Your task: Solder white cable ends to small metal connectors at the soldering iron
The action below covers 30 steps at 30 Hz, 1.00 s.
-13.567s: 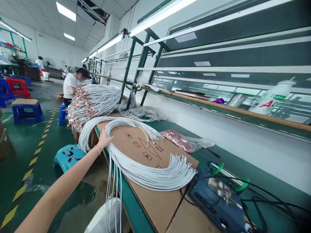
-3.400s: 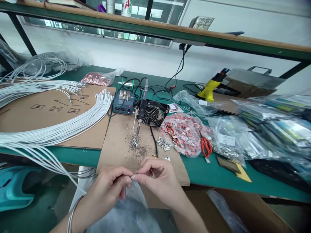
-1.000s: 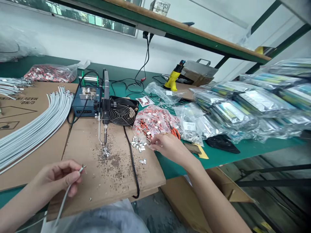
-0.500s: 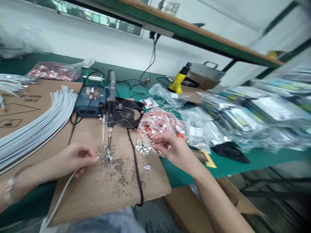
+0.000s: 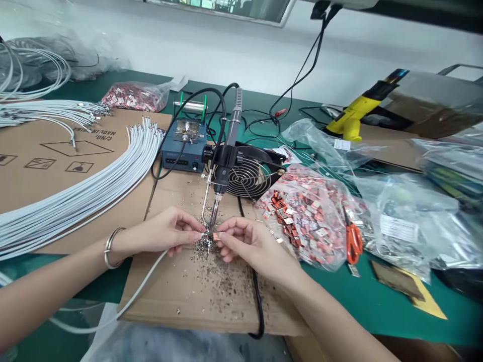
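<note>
Under the head camera, at the cardboard work mat (image 5: 181, 296): I am watching both hands meeting just below the soldering iron tip (image 5: 213, 221).

Risk, burn: I am judging the fingertips (image 5: 222, 236) as working very close to the hot tip; a small slip upward would be bringing skin against it.

Risk, misalignment: both parts are being held free in the air, so any tremor could be shifting the wire end off the small connector (image 5: 216, 236) and spoiling the joint.

Risk, snag: the white cable (image 5: 139, 291) is trailing off the mat edge toward the lap; a tug there could be pulling the end out of place.

Risk, debris: solder scraps (image 5: 206, 261) are lying thick under the hands and could be sticking to the work.

Left hand (image 5: 162, 234): fingers pressed together, pinching the stripped end of the white cable beside the tip.

Right hand (image 5: 249, 244): thumb and forefinger closed on the small connector, touching the cable end.

Surroundings: the bag of red connectors (image 5: 309, 211) and the fan (image 5: 245, 176) are sitting just beyond the hands.
</note>
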{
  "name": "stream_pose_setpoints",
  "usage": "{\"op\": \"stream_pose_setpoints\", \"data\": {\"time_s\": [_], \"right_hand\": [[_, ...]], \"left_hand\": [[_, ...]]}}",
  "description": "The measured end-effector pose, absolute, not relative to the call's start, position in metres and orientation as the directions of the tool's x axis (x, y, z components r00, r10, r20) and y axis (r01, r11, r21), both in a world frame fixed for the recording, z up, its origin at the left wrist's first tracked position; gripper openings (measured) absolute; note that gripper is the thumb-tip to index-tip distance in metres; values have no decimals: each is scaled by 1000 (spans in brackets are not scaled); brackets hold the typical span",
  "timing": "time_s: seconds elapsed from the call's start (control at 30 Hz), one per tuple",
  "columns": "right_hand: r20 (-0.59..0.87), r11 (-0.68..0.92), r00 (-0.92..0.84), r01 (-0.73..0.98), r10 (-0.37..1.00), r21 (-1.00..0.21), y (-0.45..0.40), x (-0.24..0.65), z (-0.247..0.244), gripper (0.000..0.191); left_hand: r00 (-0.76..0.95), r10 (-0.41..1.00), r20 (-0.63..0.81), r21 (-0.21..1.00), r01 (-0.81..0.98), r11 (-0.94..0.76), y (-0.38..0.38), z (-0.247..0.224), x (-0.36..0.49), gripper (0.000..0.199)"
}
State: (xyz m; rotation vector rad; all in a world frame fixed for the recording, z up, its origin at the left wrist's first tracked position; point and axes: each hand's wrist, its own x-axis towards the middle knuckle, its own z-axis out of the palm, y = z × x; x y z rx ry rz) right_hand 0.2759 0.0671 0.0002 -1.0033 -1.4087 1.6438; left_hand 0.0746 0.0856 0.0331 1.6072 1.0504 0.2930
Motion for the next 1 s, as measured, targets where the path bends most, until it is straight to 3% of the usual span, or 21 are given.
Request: {"op": "stream_pose_setpoints", "data": {"time_s": [0.33, 1.0], "right_hand": [[-77, -167, -421, -180, 904, -969, 70, 267, -7, 33], [-95, -177, -388, -181, 917, -967, 70, 268, -6, 36]], "left_hand": [[582, 737, -342, 909, 404, 104, 89, 37, 77, 25], [559, 753, -347, 906, 407, 116, 86, 36, 78, 22]]}}
